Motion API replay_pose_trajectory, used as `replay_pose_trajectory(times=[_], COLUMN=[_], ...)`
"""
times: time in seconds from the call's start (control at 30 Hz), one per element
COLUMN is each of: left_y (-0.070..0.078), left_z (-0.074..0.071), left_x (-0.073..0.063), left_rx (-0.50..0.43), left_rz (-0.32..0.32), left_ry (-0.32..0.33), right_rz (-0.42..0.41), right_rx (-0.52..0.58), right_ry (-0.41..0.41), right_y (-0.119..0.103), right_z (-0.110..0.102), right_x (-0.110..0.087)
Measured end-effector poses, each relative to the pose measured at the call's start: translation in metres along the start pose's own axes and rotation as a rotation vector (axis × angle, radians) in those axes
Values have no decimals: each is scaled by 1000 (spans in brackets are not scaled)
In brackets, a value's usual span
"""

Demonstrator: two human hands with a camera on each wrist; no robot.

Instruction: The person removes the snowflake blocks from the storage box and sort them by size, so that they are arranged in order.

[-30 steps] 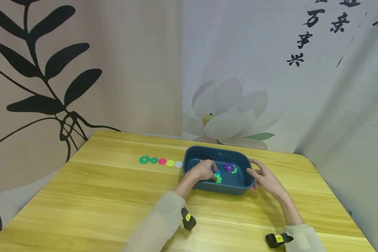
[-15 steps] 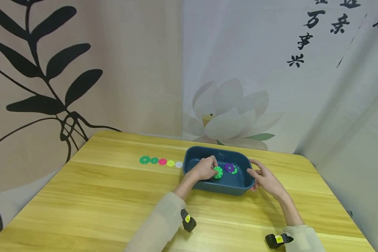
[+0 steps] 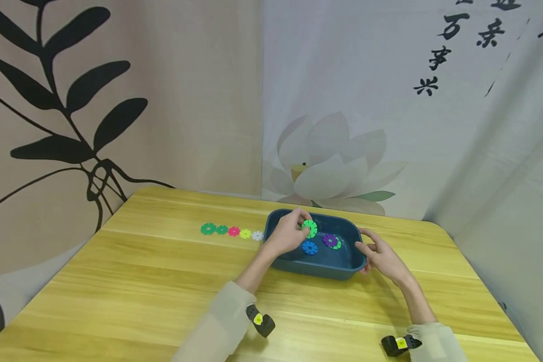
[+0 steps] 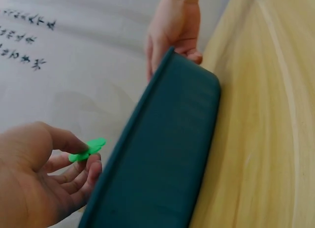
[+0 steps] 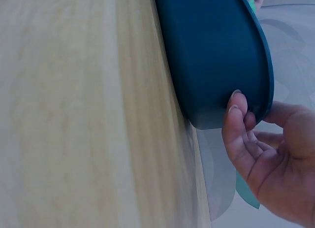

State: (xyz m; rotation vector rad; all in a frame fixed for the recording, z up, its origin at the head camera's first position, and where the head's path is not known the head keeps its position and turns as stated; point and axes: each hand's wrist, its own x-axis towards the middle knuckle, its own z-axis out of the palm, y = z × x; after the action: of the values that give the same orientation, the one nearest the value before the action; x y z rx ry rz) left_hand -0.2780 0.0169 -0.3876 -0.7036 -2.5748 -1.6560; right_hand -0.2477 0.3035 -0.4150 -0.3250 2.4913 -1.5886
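Observation:
My left hand [image 3: 291,232] pinches a bright green notched disc [image 3: 309,229] between thumb and fingers, held up over the dark blue plastic basin [image 3: 317,270]. In the left wrist view the green disc [image 4: 88,150] appears nearly edge-on, raised beside the basin wall [image 4: 157,139]. My right hand [image 3: 383,255] grips the basin's right end, thumb over the rim and fingers against the outside wall, as the right wrist view also shows. Inside the basin lie a blue disc [image 3: 309,248] and a purple disc [image 3: 330,241], the latter partly covering another green disc [image 3: 338,244].
Left of the basin, several notched discs form a row on the wooden table [image 3: 163,281]: a large green disc [image 3: 208,229], a smaller green one, then a pink disc [image 3: 234,231], a yellow disc [image 3: 245,233] and a white disc [image 3: 257,236]. A printed curtain [image 3: 199,100] hangs behind.
My left hand has picked the green disc off the basin's bottom and lifted it, uncovering the blue disc. My right hand has stayed on the basin's end.

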Motion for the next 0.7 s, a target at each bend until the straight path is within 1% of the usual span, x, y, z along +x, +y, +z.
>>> replay_pose_trajectory(times=[0.13, 0.23, 0.33, 0.53, 0.63, 0.7], left_y=[0, -4, -9, -16, -23, -30], left_z=[-12, -23, -35, -64, -78, -88], left_x=[-6, -10, -14, -24, -29, -33], left_rx=[-45, -78, -93, -73, -65, -52], left_rz=[5, 2, -10, -44, -58, -66], left_ry=[37, 70, 103, 186, 208, 210], right_rz=[1, -2, -3, -1, 0, 2], right_rx=[-1, 2, 2, 4, 2, -2], right_ry=[2, 1, -3, 1, 4, 7], right_y=[0, -1, -1, -1, -2, -1], right_z=[0, 1, 0, 0, 0, 0], right_x=[1, 1, 1, 1, 1, 0])
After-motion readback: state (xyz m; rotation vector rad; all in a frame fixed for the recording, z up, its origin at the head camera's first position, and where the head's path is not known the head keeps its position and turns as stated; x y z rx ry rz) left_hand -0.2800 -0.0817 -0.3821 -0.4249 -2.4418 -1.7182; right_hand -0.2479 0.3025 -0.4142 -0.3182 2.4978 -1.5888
